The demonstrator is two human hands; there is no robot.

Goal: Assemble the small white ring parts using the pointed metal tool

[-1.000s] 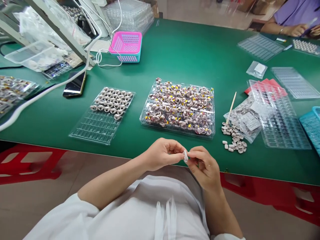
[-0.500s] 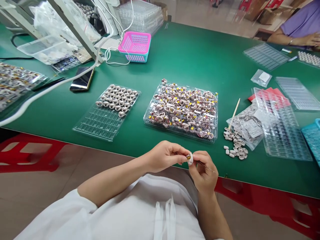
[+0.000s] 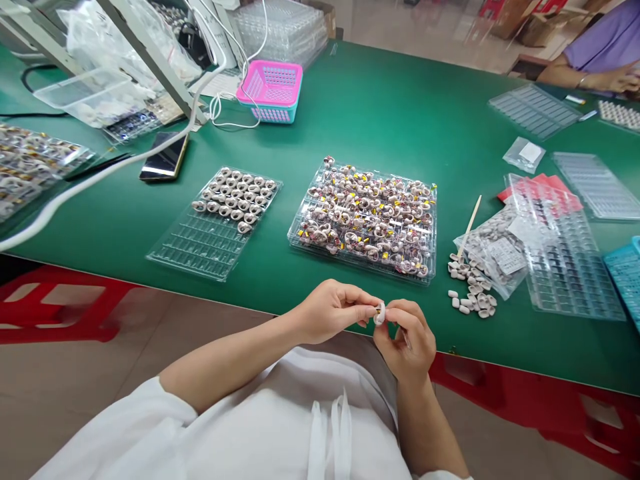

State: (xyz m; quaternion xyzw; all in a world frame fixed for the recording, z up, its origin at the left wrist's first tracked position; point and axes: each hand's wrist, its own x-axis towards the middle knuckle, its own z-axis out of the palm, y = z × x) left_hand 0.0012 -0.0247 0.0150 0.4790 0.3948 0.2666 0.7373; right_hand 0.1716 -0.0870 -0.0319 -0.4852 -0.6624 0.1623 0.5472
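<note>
Just past the table's front edge, my left hand [image 3: 333, 310] pinches a small white ring-shaped part [image 3: 381, 313] between thumb and fingertips. My right hand [image 3: 407, 340] grips the same part from the other side with its fingers curled. A slim object shows partly in the right palm, too small to name. Beyond the hands lies a clear tray [image 3: 295, 250] heaped with white ring-shaped parts bearing yellow and reddish bits. Left of it, another clear tray [image 3: 193, 250] has rows of white ring-shaped parts in its far half.
Small white caps [image 3: 470, 293] lie loose at the right, beside a wooden stick [image 3: 469, 227] and a plastic bag [image 3: 500, 250]. Clear trays [image 3: 575, 267] rest farther right. A pink basket [image 3: 270, 85], a phone [image 3: 165, 157] and a white cable [image 3: 120, 163] are at left. A co-worker's arm [image 3: 565, 73] shows far right.
The white part has turned slightly between my fingers, and less of its yellowish bit shows. My right fingers have shifted; the slim object behind them shows less. Both trays are unchanged.
</note>
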